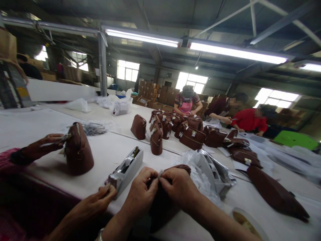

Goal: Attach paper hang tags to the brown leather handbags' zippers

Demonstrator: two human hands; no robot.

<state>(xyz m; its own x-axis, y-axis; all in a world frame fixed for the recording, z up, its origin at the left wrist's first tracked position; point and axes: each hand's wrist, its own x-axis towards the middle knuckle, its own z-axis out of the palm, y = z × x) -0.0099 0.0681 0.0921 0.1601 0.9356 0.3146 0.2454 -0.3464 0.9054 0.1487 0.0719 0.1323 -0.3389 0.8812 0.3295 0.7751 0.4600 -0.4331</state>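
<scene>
Left hand (pixel 144 187): yours is pinched, thumb and fingertips on a small, pale, thin piece (pixel 160 173); can't tell the material.
Right hand (pixel 181 187): your thumb and fingertips pinch that same piece from its other side, nearly meeting the left.
Bag: dark brown, smooth leather-look bag (pixel 164 204) sits just below and between your hands, mostly shadowed and covered.
Pinch: I'd hold close to the edges and work both thumbs evenly; a one-sided tug could tilt the bag or crease the piece.
Wrists: low and near the bag should give steadier fingertips.
Dispenser: long grey tape dispenser (pixel 130 167) is just ahead-left of your left hand; a co-worker's hand (pixel 104 197) is at its near end, so hold that elbow in.
Right side: crumpled clear plastic wrap (pixel 194 167) lies beyond your right hand; it could snag on a wide swing.
</scene>
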